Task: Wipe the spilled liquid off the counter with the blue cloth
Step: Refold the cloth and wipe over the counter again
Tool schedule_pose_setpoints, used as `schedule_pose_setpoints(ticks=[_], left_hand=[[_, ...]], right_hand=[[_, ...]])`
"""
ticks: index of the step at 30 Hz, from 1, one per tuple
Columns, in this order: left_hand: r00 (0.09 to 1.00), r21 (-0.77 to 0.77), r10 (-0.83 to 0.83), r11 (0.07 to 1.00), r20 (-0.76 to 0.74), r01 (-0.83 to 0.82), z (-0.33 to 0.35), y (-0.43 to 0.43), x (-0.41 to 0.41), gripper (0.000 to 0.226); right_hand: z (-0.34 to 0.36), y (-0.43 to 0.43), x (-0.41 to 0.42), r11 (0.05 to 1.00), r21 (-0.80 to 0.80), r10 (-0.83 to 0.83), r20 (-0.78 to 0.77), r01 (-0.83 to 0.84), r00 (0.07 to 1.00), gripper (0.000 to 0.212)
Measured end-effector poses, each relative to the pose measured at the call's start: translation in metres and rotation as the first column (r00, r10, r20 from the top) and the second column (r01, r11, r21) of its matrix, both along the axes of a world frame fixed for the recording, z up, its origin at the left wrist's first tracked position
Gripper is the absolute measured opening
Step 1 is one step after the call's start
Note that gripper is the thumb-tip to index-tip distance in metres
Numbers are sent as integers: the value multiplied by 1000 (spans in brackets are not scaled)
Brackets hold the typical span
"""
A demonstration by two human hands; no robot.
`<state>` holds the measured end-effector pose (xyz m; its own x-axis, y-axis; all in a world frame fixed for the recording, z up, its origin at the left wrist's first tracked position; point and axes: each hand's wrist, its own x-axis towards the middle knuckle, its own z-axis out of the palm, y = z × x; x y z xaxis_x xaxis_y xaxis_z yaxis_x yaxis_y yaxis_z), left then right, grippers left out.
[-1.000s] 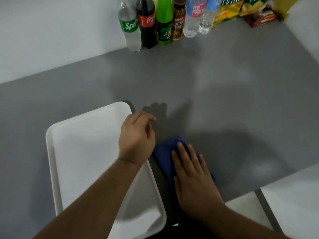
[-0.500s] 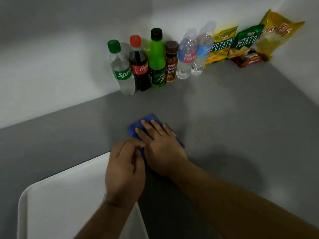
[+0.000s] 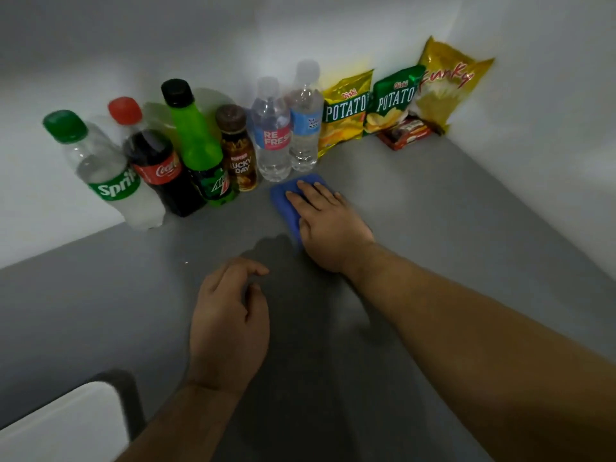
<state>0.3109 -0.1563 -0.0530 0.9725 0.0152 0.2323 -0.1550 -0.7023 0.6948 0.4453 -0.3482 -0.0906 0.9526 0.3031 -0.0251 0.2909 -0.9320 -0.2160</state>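
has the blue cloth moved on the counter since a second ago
Yes. The blue cloth has slid away from the white tray toward the bottles, now just short of the Refresh water bottle.

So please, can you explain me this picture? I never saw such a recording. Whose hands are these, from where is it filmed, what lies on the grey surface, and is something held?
There is no machine here. A person wears a camera on the head, looking forward and down at their own two bare hands.

The right hand lies flat on a blue cloth, pressing it on the grey counter. It is pressing, not a closed grip. The left hand hovers, fingers loosely curled, holding nothing.

Along the wall stand six bottles, among them Sprite and Coca-Cola, then snack bags. A white tray shows at the bottom left corner. I cannot make out any spilled liquid.
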Motion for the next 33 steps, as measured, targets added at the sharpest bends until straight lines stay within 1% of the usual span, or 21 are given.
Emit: schedule_pose_setpoints(ticks=[5, 9, 15, 21, 23, 26, 28, 33], left_hand=[[1000, -22, -24, 999, -18, 24, -5, -27, 4, 31], [1000, -47, -17, 999, 14, 18, -11, -42, 5, 32], [999, -63, 39, 997, 19, -38, -11, -57, 9, 43], [997, -87, 64, 994, 44, -60, -11, -64, 5, 49], [997, -93, 64, 994, 39, -61, -12, -67, 2, 51], [997, -99, 64, 993, 38, -60, -15, -69, -1, 50], [997, -93, 54, 994, 62, -48, -16, -70, -3, 45], [997, -116, 46, 993, 66, -38, -19, -68, -9, 38]], right_hand=[[3, -77, 26, 997, -1, -72, -11, 72, 997, 56], [7, -127, 35, 993, 12, -115, 6, 115, 993, 55], [13, -182, 44, 990, 12, -142, -3, 142, 990, 54], [17, -226, 37, 998, 35, -52, -31, 53, 998, 53], [16, -235, 36, 998, 30, -49, -28, 50, 998, 53], [13, -242, 38, 996, 18, -90, -23, 90, 996, 54], [11, -246, 39, 991, 15, -133, -24, 133, 991, 55], [7, -259, 44, 951, -7, -309, -23, 309, 951, 55]])
